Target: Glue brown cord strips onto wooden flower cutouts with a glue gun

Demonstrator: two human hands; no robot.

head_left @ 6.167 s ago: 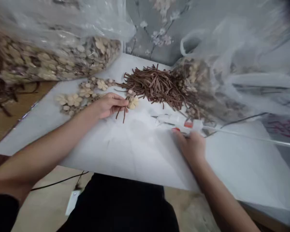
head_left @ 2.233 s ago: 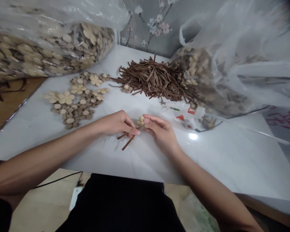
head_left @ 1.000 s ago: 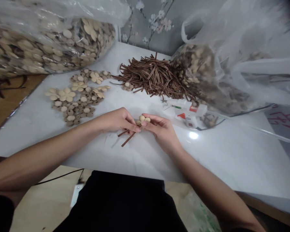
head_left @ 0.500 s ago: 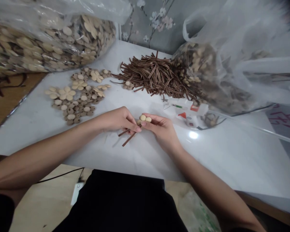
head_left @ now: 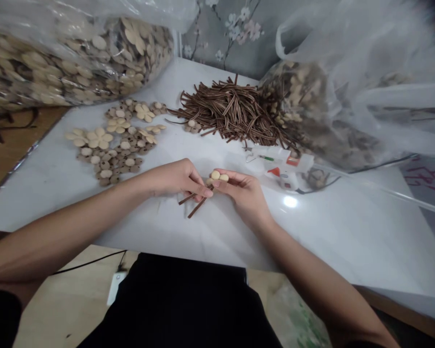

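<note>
Between the fingers of my right hand is a cream flower-shaped piece, its round petals showing above the thumb. My left hand meets it from the left, thumb and fingers pinched on a brown strip. Two strip ends stick out below the left fingers, toward the table's front. Where strip and flower piece join is hidden by my fingertips. Beyond my hands lies a heap of similar brown strips. To the left, cream flower pieces and smaller tan ones are spread out.
A clear bag of flower pieces fills the back left. Another plastic bag stands back right. A glue gun with a whitish body and red-orange parts lies right of my hands on the white table.
Both hands keep their grip in nearly the same place. The strip ends have shifted very slightly to the right.
</note>
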